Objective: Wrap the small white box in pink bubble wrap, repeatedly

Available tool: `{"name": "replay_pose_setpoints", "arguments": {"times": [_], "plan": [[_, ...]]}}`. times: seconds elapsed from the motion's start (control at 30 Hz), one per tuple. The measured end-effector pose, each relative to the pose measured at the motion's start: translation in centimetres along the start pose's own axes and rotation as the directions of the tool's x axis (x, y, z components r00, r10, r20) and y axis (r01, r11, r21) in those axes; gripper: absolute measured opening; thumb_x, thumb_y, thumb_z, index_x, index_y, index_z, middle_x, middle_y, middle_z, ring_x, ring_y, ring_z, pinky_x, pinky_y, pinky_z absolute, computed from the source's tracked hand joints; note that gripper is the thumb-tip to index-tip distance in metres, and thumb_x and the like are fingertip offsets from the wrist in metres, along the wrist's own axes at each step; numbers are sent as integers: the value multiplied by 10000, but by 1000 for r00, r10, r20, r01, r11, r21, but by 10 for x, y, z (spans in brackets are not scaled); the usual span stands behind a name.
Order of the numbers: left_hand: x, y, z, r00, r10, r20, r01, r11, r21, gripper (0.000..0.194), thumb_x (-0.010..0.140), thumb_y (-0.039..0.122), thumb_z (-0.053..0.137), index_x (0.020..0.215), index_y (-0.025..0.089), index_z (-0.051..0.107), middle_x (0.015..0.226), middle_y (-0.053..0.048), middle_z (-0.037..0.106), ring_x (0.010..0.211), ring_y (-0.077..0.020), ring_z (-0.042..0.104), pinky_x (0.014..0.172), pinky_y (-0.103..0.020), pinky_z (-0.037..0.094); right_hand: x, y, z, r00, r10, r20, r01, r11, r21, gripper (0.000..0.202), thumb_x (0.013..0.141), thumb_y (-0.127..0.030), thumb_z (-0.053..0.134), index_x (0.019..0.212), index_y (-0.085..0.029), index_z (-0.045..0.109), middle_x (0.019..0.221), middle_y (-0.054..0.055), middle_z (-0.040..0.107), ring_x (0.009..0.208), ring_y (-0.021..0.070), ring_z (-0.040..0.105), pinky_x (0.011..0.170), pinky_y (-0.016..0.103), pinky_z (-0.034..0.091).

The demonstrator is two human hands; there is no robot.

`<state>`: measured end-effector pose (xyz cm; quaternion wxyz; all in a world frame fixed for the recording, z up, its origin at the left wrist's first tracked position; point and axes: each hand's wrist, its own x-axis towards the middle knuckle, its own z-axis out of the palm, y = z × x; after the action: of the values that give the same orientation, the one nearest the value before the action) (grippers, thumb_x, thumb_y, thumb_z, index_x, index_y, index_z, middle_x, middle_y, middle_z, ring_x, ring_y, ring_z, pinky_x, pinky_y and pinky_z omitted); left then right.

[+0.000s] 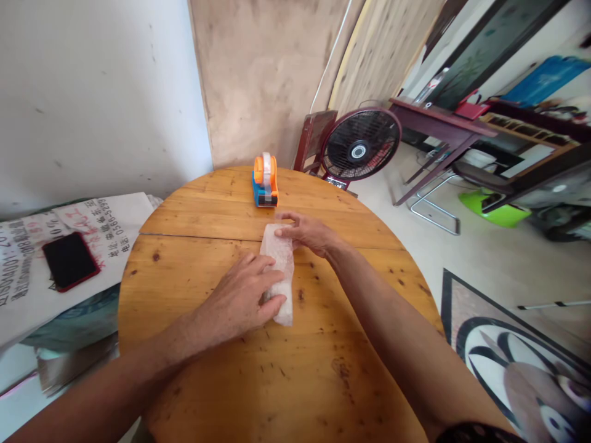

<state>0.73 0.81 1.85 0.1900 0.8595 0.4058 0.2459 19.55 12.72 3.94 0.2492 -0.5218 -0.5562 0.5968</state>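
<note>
A narrow, flat packet wrapped in bubble wrap (279,249) lies lengthwise on the round wooden table (207,203). My left hand (252,286) holds its near half, fingers bent over the top and thumb by the near end. At the far end, my right hand (307,234) has its thumb on the wrap and its other fingers curled at the right side. A faint clear film shows by the right index fingertip; I cannot tell whether it is tape. What the wrap encloses is hidden. Just beyond the packet stands an orange and blue tape dispenser (265,181) with a roll of clear tape.
To the left, a black phone (71,261) lies on a printed white sack (124,231). Behind the table at right stand a fan (360,144) and a wooden chair (316,138). A dark red desk (443,117) and a green basin (496,209) are farther right.
</note>
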Motion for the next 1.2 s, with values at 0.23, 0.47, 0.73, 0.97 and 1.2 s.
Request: {"name": "replay_pose_setpoints", "arguments": {"times": [0.23,0.47,0.73,0.97,1.2], "plan": [[0,2,-2,1000,21,6,-21,1000,4,223,903,255,563,1072,190,693,1186,-75,665,995,-261,531,912,-430,465,9,16,11,975,-170,-145,170,985,-16,392,608,-193,738,971,-168,590,608,-98,493,544,83,473,557,221,379],[-4,12,-8,996,76,-46,-66,979,192,219,935,229,515,1068,186,684,1253,-96,647,959,-273,560,859,-462,487,14,23,14,962,-210,-176,194,976,-103,390,596,-227,731,963,-171,614,638,-84,473,561,88,437,573,239,358],[-2,11,-6,995,-63,79,61,998,21,251,927,226,508,1085,187,699,1188,-79,709,1062,-276,644,891,-431,530,11,19,13,948,-264,-180,248,963,-106,440,615,-260,734,1026,-169,606,639,-82,455,569,98,433,557,245,343],[-1,7,-7,991,-110,76,118,988,-102,225,910,247,542,1056,200,707,1136,-65,725,1069,-256,645,925,-395,514,-29,-1,25,883,-457,-111,452,889,-70,418,693,-302,737,1078,-215,597,667,-60,509,584,112,456,558,258,368],[-7,9,-3,984,-157,-82,161,986,39,125,857,289,618,926,196,664,993,-57,660,950,-244,631,815,-364,501,-61,-4,40,848,-518,-112,512,855,-80,407,748,-314,730,1123,-237,594,694,-48,523,609,118,482,548,253,393]]}}
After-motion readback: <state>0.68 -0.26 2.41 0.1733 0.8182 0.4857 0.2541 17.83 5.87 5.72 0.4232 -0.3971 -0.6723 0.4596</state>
